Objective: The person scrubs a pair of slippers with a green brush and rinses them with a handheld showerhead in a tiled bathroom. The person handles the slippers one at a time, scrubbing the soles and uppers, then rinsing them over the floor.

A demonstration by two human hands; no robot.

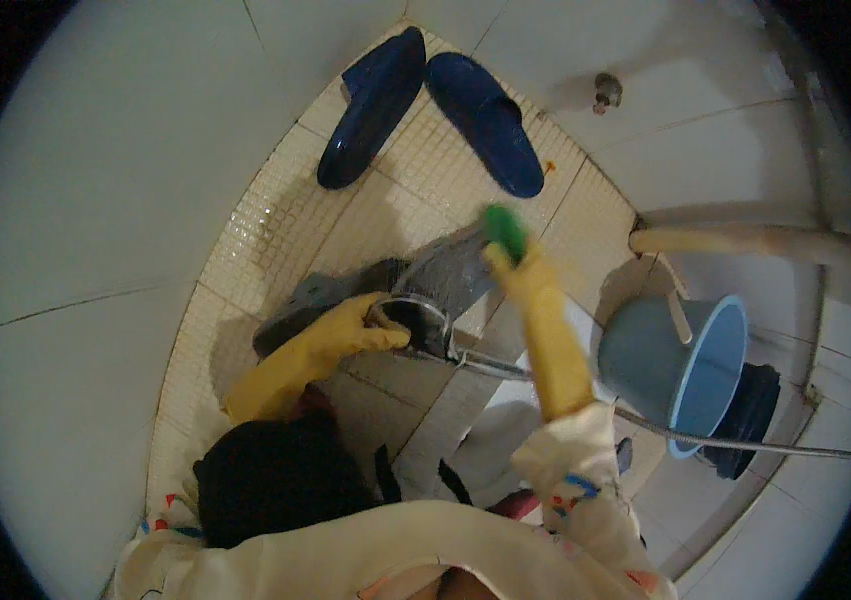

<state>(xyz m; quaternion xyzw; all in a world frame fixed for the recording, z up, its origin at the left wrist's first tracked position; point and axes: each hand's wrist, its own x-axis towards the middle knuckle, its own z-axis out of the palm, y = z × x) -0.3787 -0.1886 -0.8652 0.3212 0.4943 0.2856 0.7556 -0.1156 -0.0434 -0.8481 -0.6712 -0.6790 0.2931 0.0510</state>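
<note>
Both my hands wear yellow rubber gloves. My left hand [350, 330] grips a grey shoe [448, 274] by its dark opening. In my right hand [534, 281] is a green scrubber [505, 229], blurred, just above the far end of that shoe. Whether it has bristles I cannot tell. Beside my left forearm, a second grey shoe [305, 304] rests on the floor, partly hidden by the glove. A metal shower hose [680, 435] runs in from the right, passes under my right forearm and reaches the held shoe. Its end is hard to make out.
Two navy slippers [376, 112] lean in the far corner of the tiled floor [275, 225]. To the right, a blue bucket [643, 360] lies tilted near a pale pipe [733, 241]. A small tap [607, 93] juts from the wall. White ceramic [500, 431] shows below.
</note>
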